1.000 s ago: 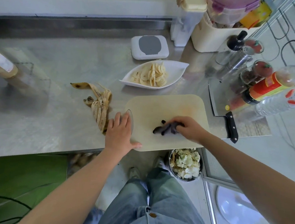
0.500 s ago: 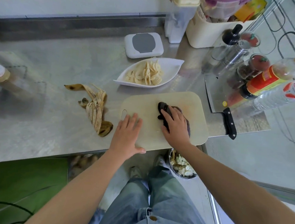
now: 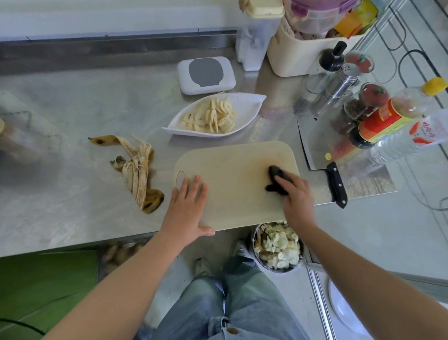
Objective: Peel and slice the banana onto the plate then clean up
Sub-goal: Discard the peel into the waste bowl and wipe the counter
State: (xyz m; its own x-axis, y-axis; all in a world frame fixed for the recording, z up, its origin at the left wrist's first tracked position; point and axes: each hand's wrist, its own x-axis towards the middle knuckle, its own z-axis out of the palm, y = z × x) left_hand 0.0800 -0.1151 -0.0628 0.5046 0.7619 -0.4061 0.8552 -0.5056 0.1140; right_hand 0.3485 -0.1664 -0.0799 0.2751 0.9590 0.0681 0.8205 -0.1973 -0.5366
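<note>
- Evidently the slicing was done and the clean-up was under way; the banana peel (image 3: 137, 171) lay on the steel counter (image 3: 54, 196), left of the board and not yet binned.
- The left hand (image 3: 187, 207) lay flat with straight fingers on the near left corner of the cutting board (image 3: 231, 170), holding nothing. Steady downward pressure there would likely stop the board sliding.
- The banana slices (image 3: 211, 115) sat piled in the white plate (image 3: 249, 102), just beyond the board.
- The right hand (image 3: 295, 197) had its fingers curled over a dark cloth (image 3: 275, 174) at the board's right side. Overlapping strokes toward the near edge, above the scrap bin (image 3: 278, 246), would probably serve best.
- The cleaver (image 3: 324, 140) lay right of the board and was best kept clear of the wiping.
- The print on the red-labelled bottle (image 3: 382, 120) and the red characters on the clear bottle (image 3: 429, 129) were too small to read.
</note>
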